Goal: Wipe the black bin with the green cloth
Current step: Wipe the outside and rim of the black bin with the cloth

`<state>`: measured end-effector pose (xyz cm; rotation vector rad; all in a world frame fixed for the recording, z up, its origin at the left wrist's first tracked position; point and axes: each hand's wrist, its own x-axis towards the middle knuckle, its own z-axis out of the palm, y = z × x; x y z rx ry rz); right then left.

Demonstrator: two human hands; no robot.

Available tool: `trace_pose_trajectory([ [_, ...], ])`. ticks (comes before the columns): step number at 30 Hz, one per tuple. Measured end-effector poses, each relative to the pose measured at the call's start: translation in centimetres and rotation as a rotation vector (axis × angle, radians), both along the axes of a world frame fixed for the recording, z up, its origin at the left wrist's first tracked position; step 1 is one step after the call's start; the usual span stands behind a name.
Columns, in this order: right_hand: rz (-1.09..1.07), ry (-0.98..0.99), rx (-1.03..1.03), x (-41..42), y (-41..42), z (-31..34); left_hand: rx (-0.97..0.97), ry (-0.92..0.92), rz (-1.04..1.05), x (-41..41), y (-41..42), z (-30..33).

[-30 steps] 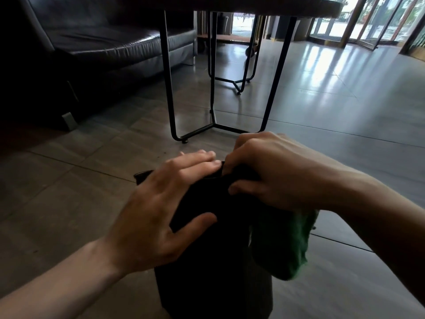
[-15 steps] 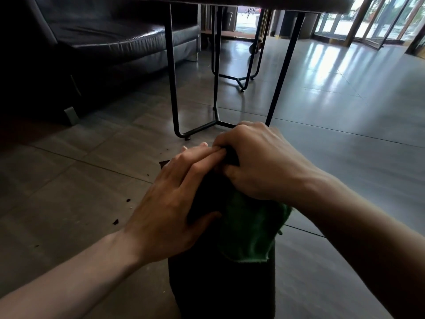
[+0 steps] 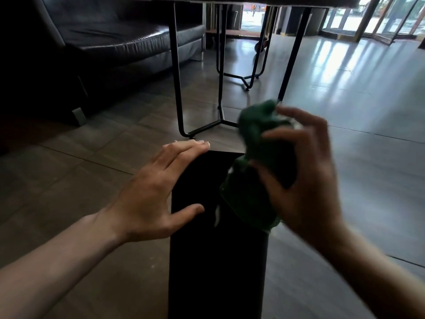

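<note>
The black bin (image 3: 216,261) is a tall rectangular box standing on the floor at the bottom middle. My left hand (image 3: 154,192) lies flat against its upper left side, fingers straight, thumb across the front face. My right hand (image 3: 301,180) grips the bunched green cloth (image 3: 250,194) at the bin's upper right corner. The cloth bulges above my fingers and hangs down over the bin's right edge. The bin's top is mostly hidden by the cloth and my hands.
A black metal table frame (image 3: 177,88) stands just beyond the bin, its top overhead. A dark leather sofa (image 3: 110,38) fills the upper left. Grey floor tiles (image 3: 345,111) stretch right toward glass doors (image 3: 377,19).
My right hand has lifted and swung right with the cloth, away from my left hand. My left hand has flattened on the bin's left side. The camera has tilted lower.
</note>
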<state>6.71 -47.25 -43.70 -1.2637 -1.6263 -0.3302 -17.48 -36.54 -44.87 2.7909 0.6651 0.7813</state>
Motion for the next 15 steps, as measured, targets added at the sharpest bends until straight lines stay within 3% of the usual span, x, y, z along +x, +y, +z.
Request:
trace_pose_trajectory([
  [5, 0.013, -0.282, -0.106, -4.2, -1.7, -6.9, -0.004, 0.007, -0.014, -0.3, 0.4, 0.1],
  [10, -0.015, -0.579, -0.113, -5.6, -3.1, -9.2, -0.071, -0.063, 0.001, -1.2, 1.0, 0.0],
  [15, 0.126, -0.976, -0.140, -5.5, -5.7, -11.4, -0.142, -0.137, 0.020, -1.3, 0.7, -0.4],
])
